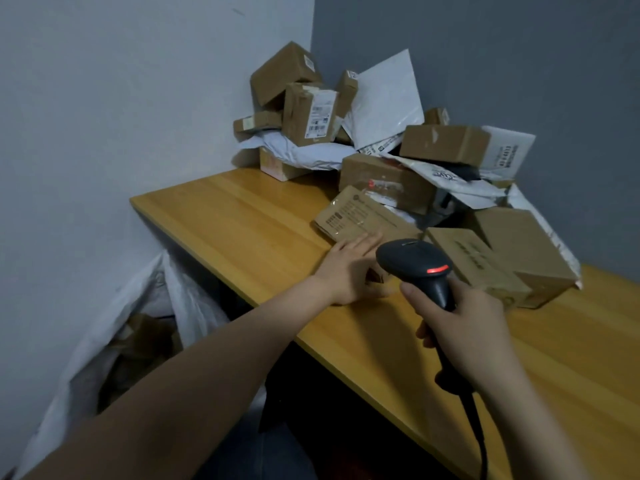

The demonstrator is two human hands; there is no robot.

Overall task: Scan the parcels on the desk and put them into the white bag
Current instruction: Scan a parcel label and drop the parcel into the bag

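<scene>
A heap of brown cardboard parcels (388,181) and white mailers lies in the desk's far corner. A flat brown padded envelope (356,216) lies at the heap's near edge. My left hand (349,268) reaches over the wooden desk (242,220), its straight fingers touching the envelope's near edge; a small brown item under the hand is mostly hidden. My right hand (464,323) grips the handle of a black barcode scanner (415,265), whose head points at the parcels and shows a red light. The white bag (114,323) stands open on the floor left of the desk, with brown parcels inside.
Two walls meet behind the heap. A large brown box (519,251) and a flat box (474,261) lie right of the scanner. The scanner's cable (479,431) hangs down toward the desk's front edge. Dark space lies under the desk.
</scene>
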